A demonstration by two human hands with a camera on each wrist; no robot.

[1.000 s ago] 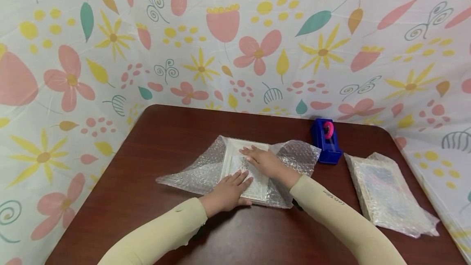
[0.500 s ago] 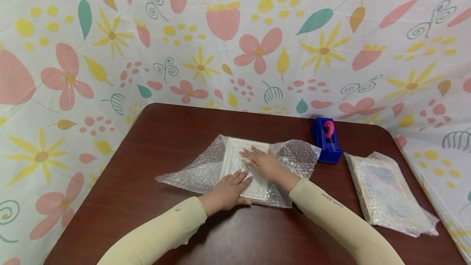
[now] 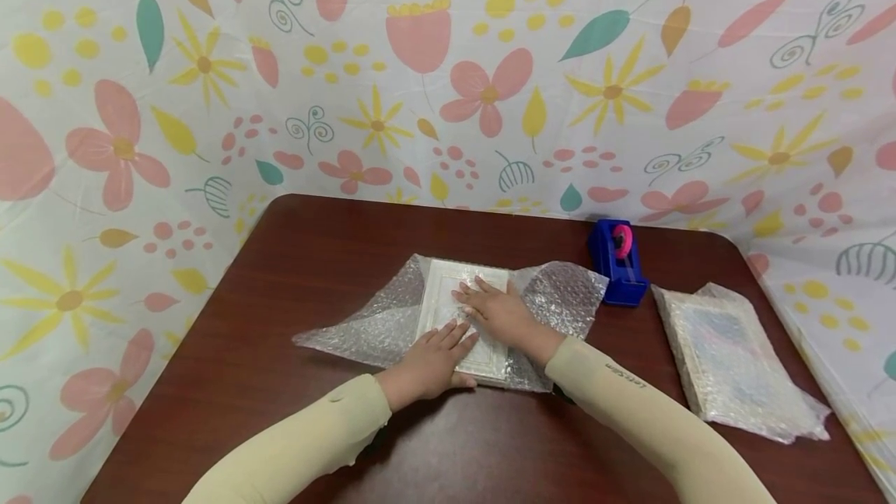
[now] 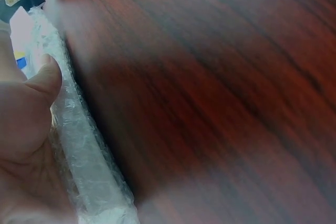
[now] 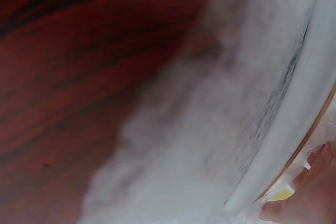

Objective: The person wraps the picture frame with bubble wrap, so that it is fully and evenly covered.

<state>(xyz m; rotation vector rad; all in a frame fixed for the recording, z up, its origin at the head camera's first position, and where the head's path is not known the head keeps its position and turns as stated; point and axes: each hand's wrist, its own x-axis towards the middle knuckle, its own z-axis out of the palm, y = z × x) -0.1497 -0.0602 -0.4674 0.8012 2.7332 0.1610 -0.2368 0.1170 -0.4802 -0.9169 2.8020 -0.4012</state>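
Note:
A white picture frame [image 3: 437,298] lies on the table, with bubble wrap [image 3: 381,323] around it and spreading out flat to its left and right. The left hand [image 3: 432,362] rests on the frame's lower left part, fingers extended; the left wrist view has its thumb along the wrapped near edge. Further up, the right hand [image 3: 502,314] lies with straight, spread fingers over the middle and right of the frame. The two hands are close together and cover much of the frame's centre. In the right wrist view the frame's white side [image 5: 294,124] rises beside blurred wrap.
Behind the wrap on the right stands a blue tape dispenser [image 3: 620,267] with a pink core. A second bubble-wrapped flat item [image 3: 742,368] lies at the table's right side. The dark wooden table [image 3: 336,239] backs onto a flower-patterned cloth [image 3: 476,146].
The head view has shifted slightly. Both hands stay in place on the frame, and the wrap lies as before.

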